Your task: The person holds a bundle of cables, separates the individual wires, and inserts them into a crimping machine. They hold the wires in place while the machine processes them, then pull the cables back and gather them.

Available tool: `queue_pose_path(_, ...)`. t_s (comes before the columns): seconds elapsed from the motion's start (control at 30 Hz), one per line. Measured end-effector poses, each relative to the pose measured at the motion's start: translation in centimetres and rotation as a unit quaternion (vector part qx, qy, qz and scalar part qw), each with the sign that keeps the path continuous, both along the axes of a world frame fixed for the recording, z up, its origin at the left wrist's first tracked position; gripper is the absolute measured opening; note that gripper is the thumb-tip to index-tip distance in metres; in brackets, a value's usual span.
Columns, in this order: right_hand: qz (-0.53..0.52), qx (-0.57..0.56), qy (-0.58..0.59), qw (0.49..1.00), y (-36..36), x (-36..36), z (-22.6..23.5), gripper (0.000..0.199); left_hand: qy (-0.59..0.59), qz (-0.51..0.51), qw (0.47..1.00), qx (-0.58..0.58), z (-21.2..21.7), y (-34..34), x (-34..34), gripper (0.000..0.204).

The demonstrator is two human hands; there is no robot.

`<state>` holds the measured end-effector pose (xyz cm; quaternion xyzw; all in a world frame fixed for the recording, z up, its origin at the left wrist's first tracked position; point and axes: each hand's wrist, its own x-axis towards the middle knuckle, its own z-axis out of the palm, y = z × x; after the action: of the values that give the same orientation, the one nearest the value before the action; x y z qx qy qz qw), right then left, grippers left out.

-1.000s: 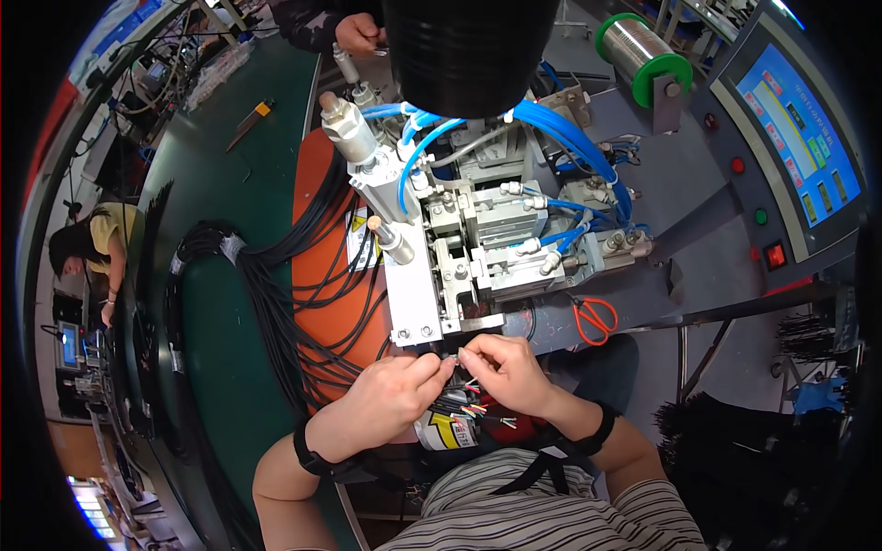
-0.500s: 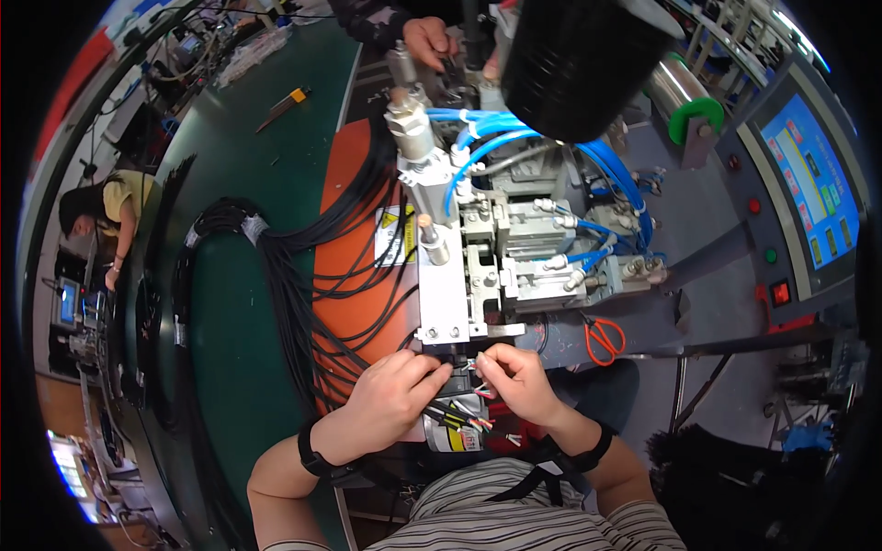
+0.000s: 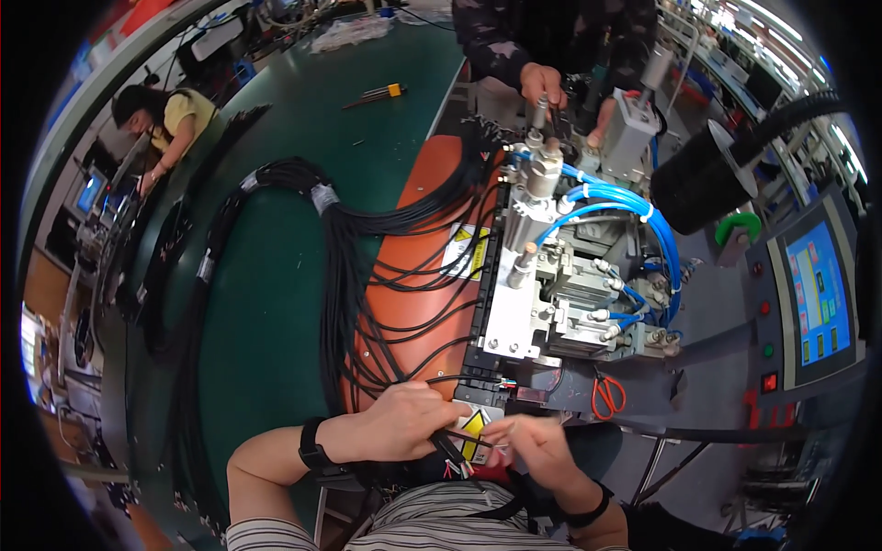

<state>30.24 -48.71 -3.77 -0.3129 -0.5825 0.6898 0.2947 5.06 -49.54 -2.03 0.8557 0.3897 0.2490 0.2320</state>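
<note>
My left hand [image 3: 402, 424] is closed around several black cables [image 3: 452, 448], whose bared coloured wire ends stick out below. Beside it my right hand [image 3: 540, 448], a little blurred, pinches at the end of one of these cables; its fingertips partly hide that end. Just above both hands, another black cable [image 3: 467, 377] lies across the black track at the front of the machine [image 3: 514, 317], its stripped wires pointing right. More black cables run from the track over an orange board [image 3: 418, 303] into a thick bundle [image 3: 342, 275] at left.
A green table [image 3: 266, 321] spreads to the left, with a yellow-handled tool [image 3: 395, 90] at its far side. Red-handled scissors [image 3: 606, 397] lie right of the machine. A touch screen [image 3: 818, 289] stands at far right. A co-worker's hand [image 3: 542, 83] is behind the machine; another person [image 3: 179, 129] sits far left.
The view has shifted, so the machine appears farther right. Both my hands have drawn back from the track toward my body, and a cable now lies there by itself.
</note>
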Motion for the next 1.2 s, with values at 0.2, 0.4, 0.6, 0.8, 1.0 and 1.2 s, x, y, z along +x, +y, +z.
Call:
queue_pose_path(0.2, 0.062, -0.21, 0.118, 0.969, -3.5, -2.3, -0.5, 0.038, -0.048, -0.072, 0.996, 0.017, -0.4, -3.2, -2.4, 0.026)
queue_pose_path(0.4, -0.107, -0.115, 0.135, 0.978, -2.8, -2.2, -1.4, 0.04, -0.019, 0.012, 0.999, 0.029, -1.3, -2.5, -0.4, 0.026)
queue_pose_path(0.6, -0.192, 0.065, 0.026, 0.979, -1.3, -0.8, -2.8, 0.026, -0.046, 0.021, 0.998, 0.026, -1.4, 0.5, 3.8, 0.025)
queue_pose_path(0.8, -0.152, -0.193, 0.228, 0.942, 1.1, 1.9, -3.8, 0.021, -0.055, 0.017, 0.997, 0.048, -2.4, 2.6, 6.5, 0.029)
queue_pose_path(1.0, -0.083, -0.253, 0.277, 0.923, 4.2, 3.9, -3.5, 0.03, 0.028, 0.006, 0.979, 0.2, -1.6, 4.3, 8.9, 0.032)
queue_pose_path(1.2, -0.203, -0.093, 0.177, 0.959, 3.7, 4.6, -1.9, 0.028, 0.089, 0.023, 0.99, 0.105, -1.1, 4.7, 9.4, 0.045)
